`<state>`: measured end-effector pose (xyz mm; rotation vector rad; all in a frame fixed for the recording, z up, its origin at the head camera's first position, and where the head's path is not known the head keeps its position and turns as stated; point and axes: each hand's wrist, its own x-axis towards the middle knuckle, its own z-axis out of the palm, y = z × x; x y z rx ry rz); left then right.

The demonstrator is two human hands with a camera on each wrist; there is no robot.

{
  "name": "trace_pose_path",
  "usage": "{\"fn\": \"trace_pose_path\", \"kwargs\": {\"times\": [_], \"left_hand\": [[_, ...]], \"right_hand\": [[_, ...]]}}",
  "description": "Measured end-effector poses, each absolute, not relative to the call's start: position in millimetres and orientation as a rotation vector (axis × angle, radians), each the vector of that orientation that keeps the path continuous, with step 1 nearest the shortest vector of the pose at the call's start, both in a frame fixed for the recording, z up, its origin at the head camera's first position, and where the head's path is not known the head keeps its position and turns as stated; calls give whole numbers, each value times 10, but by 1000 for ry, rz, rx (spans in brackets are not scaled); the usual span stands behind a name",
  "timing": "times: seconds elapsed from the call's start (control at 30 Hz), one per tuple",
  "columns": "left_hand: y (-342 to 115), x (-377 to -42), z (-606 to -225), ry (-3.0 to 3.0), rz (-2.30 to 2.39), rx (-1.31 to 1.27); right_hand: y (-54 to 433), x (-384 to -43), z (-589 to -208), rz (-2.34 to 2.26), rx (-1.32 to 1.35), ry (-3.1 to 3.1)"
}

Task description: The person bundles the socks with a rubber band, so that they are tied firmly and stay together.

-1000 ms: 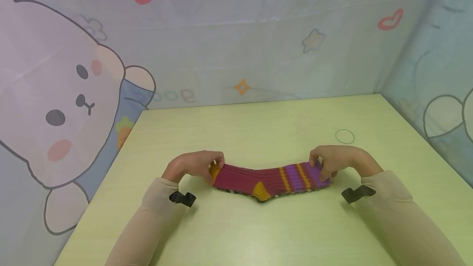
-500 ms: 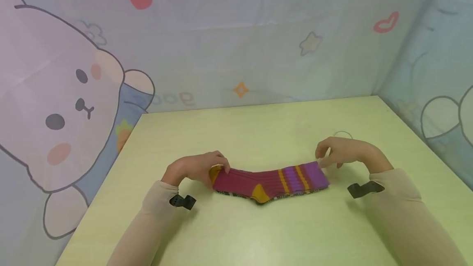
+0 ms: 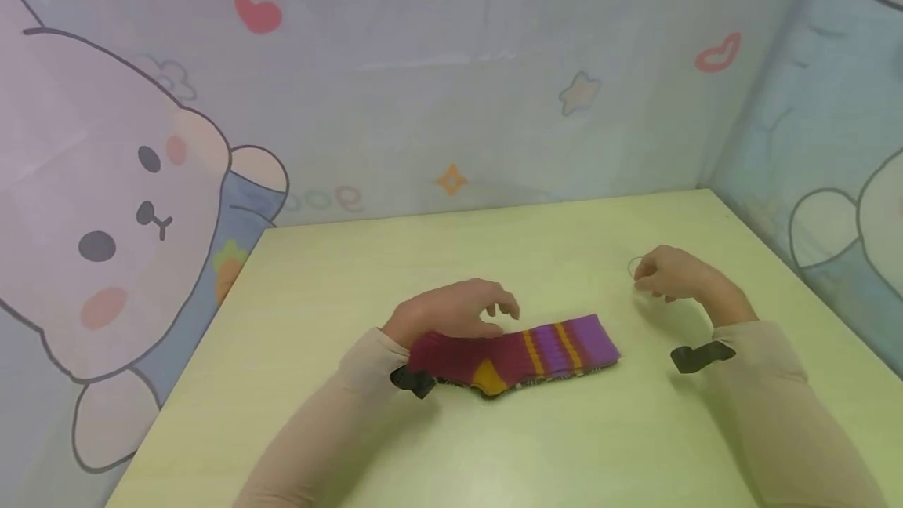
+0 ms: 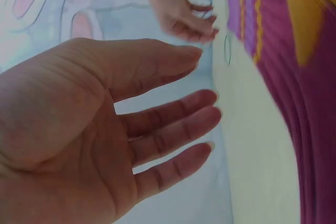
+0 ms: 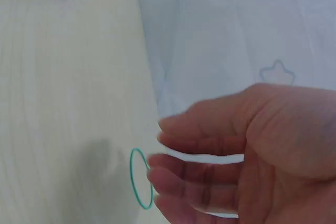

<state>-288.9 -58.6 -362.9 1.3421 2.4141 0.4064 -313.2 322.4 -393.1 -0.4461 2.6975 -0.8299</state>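
A maroon sock (image 3: 509, 356) with purple cuff, yellow stripes and yellow heel lies flat on the table, on top of a dark patterned one whose edge peeks out below. My left hand (image 3: 458, 308) hovers by the sock's toe half with fingers relaxed and apart; in the left wrist view its palm (image 4: 58, 129) holds nothing. The yellow toe is hidden. Off to the right, my right hand (image 3: 677, 273) is over the table with loosely bent fingers. Its fingertips are right by a thin green rubber band (image 5: 133, 178), which it partly covers in the head view.
The pale table (image 3: 494, 453) has its far edge against a cartoon-printed cloth backdrop (image 3: 395, 85). Another printed cloth (image 3: 811, 139) stands along the right side. Black wrist mounts (image 3: 701, 357) sit on the sleeves.
My right hand has released the sock's cuff and moved right and back to the rubber band. The left hand has let go of the toe and shifted right over the sock.
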Motion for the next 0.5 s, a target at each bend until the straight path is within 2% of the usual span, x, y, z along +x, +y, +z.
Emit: {"fn": "trace_pose_path", "kwargs": {"times": [0.27, 0.5], "left_hand": [[207, -3013, -3708, 2269, 206, 1444], [593, -3125, -3772, 2325, 127, 1412]], "right_hand": [[3291, -3211, -4083, -696, -336, 2849], [3261, -3245, -4132, -633, -252, 2918]]}}
